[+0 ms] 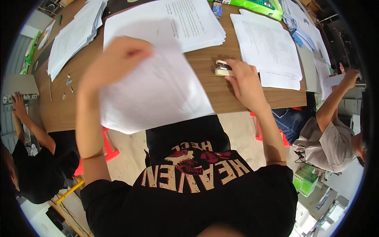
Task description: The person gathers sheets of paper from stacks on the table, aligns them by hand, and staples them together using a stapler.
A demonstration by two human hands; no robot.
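A white paper sheet (pixel 154 93) hangs from my left hand (pixel 118 59), which is blurred, its fingers closed at the sheet's upper part. The sheet reaches over the table's front edge and partly covers a large printed stack (pixel 193 23). On the brown table (pixel 205 94), my right hand (pixel 245 81) has its thumb and fingers around the rear of a small cream stapler (pixel 224 69), whose front points left. Just right of that hand lies another printed stack (pixel 268 51).
More papers (pixel 75 35) lie at the left, with small staple pieces (pixel 69 82) below them. Green packages (pixel 256 7) are at the back. One person (pixel 35 154) sits at left, another (pixel 331 138) at right holding paper. Red stools (pixel 110 146) stand below the table.
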